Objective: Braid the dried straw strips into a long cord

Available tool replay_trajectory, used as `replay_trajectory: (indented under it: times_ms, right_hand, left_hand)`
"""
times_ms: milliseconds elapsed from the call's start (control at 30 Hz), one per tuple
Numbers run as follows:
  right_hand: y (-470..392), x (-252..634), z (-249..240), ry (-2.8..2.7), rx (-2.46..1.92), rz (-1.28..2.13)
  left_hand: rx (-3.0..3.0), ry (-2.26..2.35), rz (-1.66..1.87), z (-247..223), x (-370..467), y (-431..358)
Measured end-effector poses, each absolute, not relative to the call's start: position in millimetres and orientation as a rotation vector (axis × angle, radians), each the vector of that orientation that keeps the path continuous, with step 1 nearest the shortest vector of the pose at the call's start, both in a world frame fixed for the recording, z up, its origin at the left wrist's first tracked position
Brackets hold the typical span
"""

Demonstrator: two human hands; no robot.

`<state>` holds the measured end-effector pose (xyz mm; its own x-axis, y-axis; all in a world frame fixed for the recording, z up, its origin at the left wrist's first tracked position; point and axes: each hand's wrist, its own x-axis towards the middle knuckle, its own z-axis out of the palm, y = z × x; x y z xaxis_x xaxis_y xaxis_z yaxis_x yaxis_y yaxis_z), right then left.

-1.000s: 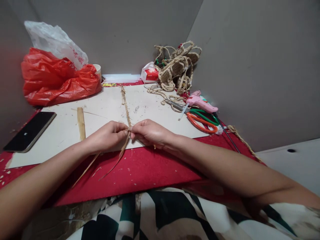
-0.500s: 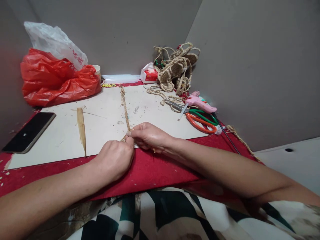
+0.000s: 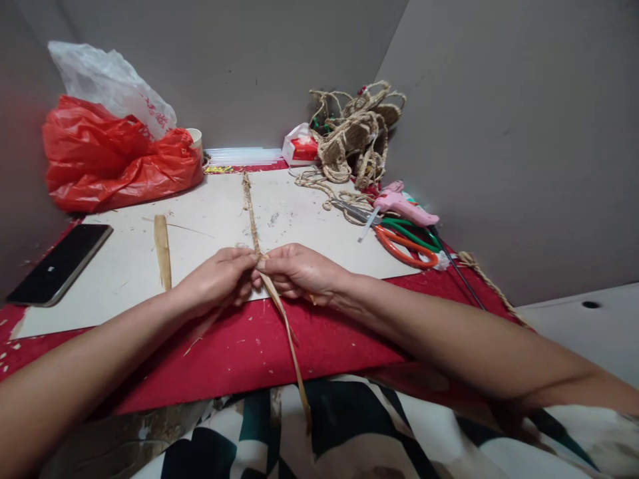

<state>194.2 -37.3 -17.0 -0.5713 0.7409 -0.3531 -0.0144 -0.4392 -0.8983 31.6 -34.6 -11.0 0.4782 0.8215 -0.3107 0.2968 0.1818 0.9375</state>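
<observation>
A thin straw braid (image 3: pixel 252 223) runs from the far edge of the white board toward me. At its near end my left hand (image 3: pixel 225 274) and my right hand (image 3: pixel 294 269) meet, both closed in a pinch on it. One long dry strand (image 3: pixel 288 332) hangs from between the fingers, over the table edge and down to my lap. A thinner wisp sticks out below my left hand, and a short strand end shows under my right palm. A loose flat strip of dry leaf (image 3: pixel 162 249) lies on the board left of my hands.
A white board (image 3: pixel 210 213) covers part of the red tablecloth (image 3: pixel 239 359). On the left are a phone (image 3: pixel 60 263) and a red plastic bag (image 3: pixel 120 159). To the right lie scissors (image 3: pixel 404 246), a pink glue gun (image 3: pixel 404 205) and a heap of braided cord (image 3: pixel 354 136). Grey walls stand behind.
My left hand has turned and moved slightly up at the braid's end. The long strand now hangs down toward my lap, where it was not visible before. My right hand stays almost in place.
</observation>
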Motion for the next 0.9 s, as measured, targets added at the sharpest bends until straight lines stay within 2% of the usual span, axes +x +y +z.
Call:
replay_trajectory:
  times_ms: [200,400,533,667,900]
  right_hand:
    - [-29.7,200.1,-17.7,-1.500,-1.118,1.947]
    - [-30.6,202.0,-13.7,-2.032,-1.224,1.416]
    - [-33.0,201.1,-11.5,-2.188,-1.225,1.154]
    - [-34.1,200.1,-11.3,-2.274,-1.216,1.024]
    - [-34.4,205.5,-1.0,-2.461,-1.239,0.905]
  left_hand:
    - [1.517,1.132,0.483,-7.9,30.2,-31.3]
    - [1.640,1.113,0.410,-6.3,27.3,-27.2]
    - [1.430,1.049,0.369,-7.0,27.9,-28.8]
    - [1.219,1.009,0.347,-7.3,28.8,-29.8]
    - [1.226,1.044,0.490,-9.6,34.1,-32.3]
